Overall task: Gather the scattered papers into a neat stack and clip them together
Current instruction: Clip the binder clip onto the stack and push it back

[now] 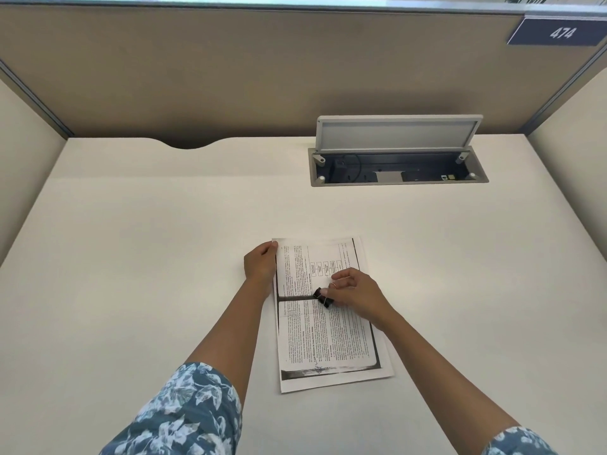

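Your right hand (356,292) pinches the small black metal binder clip (322,297) between its fingertips, over the middle of the stack of white printed papers (331,336). Your left hand (261,262) grips the stack's far left corner, fingers curled over the edge. The papers lie flat on the cream desk (131,257).

My short sleeves (184,418): blue cloth with a white leaf print. Flat stack of white paper sheets (331,330): black text, dark photocopy borders. Small black metal binder clip (322,297): silver wire handles. Smooth desk top (147,241): cream. Fabric partition wall (230,70): tan. Number plate (558,32): navy, white digits.
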The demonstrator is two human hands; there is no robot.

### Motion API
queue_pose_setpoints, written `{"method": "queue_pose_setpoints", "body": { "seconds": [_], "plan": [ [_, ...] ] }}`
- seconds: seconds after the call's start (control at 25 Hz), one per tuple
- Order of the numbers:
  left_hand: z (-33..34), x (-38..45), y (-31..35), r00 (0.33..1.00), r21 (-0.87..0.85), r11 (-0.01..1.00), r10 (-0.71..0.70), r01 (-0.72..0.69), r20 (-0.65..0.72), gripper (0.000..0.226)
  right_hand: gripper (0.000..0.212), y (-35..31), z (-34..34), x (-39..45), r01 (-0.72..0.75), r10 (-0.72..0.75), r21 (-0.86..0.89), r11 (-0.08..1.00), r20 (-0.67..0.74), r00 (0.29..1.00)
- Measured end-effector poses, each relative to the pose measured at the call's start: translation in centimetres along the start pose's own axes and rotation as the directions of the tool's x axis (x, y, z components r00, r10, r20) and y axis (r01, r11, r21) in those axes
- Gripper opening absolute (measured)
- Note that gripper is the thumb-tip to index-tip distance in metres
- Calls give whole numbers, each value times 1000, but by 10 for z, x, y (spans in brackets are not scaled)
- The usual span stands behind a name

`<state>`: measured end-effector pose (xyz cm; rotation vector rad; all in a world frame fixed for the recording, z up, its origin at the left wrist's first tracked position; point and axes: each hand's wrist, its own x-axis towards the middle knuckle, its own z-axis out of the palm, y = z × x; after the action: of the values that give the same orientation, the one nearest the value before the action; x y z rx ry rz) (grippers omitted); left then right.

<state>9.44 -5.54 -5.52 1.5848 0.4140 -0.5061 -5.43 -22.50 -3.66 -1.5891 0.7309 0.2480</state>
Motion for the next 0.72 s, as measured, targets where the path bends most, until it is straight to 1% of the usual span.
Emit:
{"method": "queue_pose_setpoints", "body": {
  "seconds": [0.08, 0.16, 0.2, 0.24, 0.32, 0.4, 0.48, 0.64, 0.72],
  "plan": [
    [-1, -1, 1, 1000, 0, 1000, 11, -11, 6, 28, 40, -5, 0, 2, -11, 12, -98, 995, 15, 1000],
    [-1, -2, -1, 999, -17, 1000, 25, -25, 23, 20, 36, -12, 0, 2, -19, 27, -253, 967, 29, 999],
    [-2, -4, -3, 999, -42, 999, 33, -31, 39, 16, 35, -15, -1, 2, -20, 34, -305, 952, 42, 999],
    [-2, -6, -4, 998, -70, 997, 46, -42, 53, 16, 35, -17, -1, 3, -28, 48, -327, 945, 53, 997],
    [-3, -9, -8, 994, -101, 992, 78, -70, 74, 15, 35, -23, -3, 5, -65, 87, -309, 949, 55, 995],
    [-2, -13, -10, 989, -104, 990, 107, -97, 98, 23, 34, -28, -3, 6, -91, 107, -300, 950, 39, 993],
    [-1, -15, -11, 986, -118, 989, 109, -94, 126, 26, 32, -32, -4, 7, -113, 125, -303, 946, 22, 992],
    [-2, -15, -12, 986, -128, 988, 105, -88, 129, 19, 35, -35, -7, 9, -144, 157, -290, 946, 23, 987],
    [-1, -15, -12, 987, -138, 987, 101, -83, 128, 15, 37, -38, -8, 9, -104, 119, -320, 941, 25, 993]
  ]
}}
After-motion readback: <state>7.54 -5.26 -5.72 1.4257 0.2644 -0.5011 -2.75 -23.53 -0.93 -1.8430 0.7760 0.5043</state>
